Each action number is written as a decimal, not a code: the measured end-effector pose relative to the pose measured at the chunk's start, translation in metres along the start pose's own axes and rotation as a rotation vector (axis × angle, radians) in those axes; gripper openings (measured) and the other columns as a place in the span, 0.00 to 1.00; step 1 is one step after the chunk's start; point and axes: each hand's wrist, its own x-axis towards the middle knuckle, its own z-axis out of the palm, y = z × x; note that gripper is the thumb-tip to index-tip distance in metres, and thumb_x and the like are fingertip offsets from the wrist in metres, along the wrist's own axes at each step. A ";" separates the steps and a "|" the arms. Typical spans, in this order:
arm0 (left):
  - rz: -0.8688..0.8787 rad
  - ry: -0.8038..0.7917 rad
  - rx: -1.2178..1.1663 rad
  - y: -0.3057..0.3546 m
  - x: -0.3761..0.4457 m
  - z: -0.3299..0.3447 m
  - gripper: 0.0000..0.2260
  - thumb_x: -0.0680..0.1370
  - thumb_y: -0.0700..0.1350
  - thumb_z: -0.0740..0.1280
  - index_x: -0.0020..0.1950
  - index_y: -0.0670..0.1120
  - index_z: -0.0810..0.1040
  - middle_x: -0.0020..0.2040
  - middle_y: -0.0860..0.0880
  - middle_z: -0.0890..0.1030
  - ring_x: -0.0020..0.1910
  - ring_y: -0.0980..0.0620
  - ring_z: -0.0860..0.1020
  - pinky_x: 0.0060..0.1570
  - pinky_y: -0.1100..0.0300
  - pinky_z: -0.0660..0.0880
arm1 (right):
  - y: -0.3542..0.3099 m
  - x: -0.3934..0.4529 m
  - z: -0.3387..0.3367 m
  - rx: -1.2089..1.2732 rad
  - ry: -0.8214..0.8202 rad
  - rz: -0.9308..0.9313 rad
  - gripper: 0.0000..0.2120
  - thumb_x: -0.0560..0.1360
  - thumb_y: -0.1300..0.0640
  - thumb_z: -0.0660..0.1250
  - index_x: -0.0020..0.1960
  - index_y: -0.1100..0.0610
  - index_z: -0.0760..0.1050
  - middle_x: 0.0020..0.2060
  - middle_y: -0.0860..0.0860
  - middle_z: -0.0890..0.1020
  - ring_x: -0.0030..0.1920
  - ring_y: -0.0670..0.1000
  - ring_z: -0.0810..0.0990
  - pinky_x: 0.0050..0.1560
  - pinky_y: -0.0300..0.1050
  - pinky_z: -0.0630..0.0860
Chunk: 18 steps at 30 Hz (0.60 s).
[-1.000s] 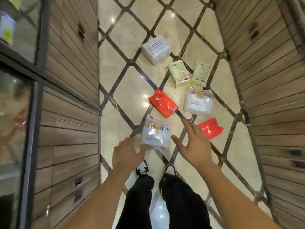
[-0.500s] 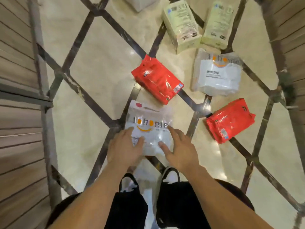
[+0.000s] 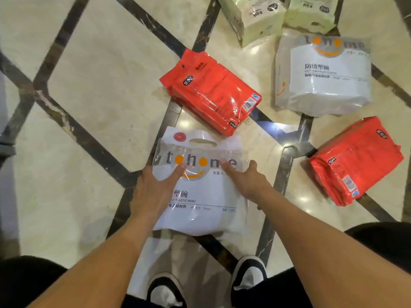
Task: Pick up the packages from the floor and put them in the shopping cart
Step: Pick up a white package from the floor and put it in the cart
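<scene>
Hands (left [image 3: 153, 187], right [image 3: 246, 181]) flank white package [image 3: 200, 196], fingers clamped on its sides.

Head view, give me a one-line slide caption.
Both hands, left and right, grasp a white tohome package on the marble floor.

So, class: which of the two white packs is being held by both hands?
The nearer white pack, between left hand and right hand; the farther white pack lies untouched.
</scene>
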 end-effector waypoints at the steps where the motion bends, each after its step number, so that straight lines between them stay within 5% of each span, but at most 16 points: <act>1: -0.008 0.000 -0.025 0.001 0.002 0.001 0.54 0.61 0.83 0.63 0.77 0.48 0.67 0.71 0.44 0.76 0.69 0.38 0.75 0.69 0.39 0.72 | 0.000 0.001 0.003 0.028 0.012 -0.007 0.55 0.72 0.21 0.59 0.85 0.54 0.47 0.76 0.62 0.70 0.72 0.66 0.73 0.64 0.58 0.72; 6: -0.010 -0.012 -0.155 0.000 0.002 0.005 0.46 0.66 0.79 0.68 0.74 0.49 0.69 0.62 0.48 0.78 0.58 0.44 0.77 0.64 0.45 0.75 | 0.005 -0.003 0.017 0.236 0.070 -0.109 0.47 0.73 0.24 0.62 0.81 0.49 0.56 0.70 0.59 0.76 0.60 0.61 0.77 0.58 0.51 0.71; 10: 0.014 0.020 -0.160 0.000 0.001 0.009 0.43 0.69 0.77 0.68 0.73 0.49 0.68 0.60 0.47 0.78 0.58 0.41 0.79 0.63 0.43 0.77 | 0.007 -0.007 0.023 0.288 0.089 -0.188 0.50 0.69 0.25 0.69 0.82 0.42 0.52 0.70 0.58 0.75 0.68 0.63 0.76 0.70 0.60 0.74; 18: 0.100 0.127 -0.182 0.034 0.004 -0.004 0.44 0.64 0.80 0.66 0.69 0.52 0.69 0.58 0.49 0.79 0.56 0.42 0.79 0.57 0.44 0.78 | -0.015 -0.013 0.016 0.375 0.245 -0.232 0.49 0.70 0.25 0.69 0.81 0.43 0.53 0.71 0.56 0.74 0.69 0.62 0.76 0.69 0.59 0.73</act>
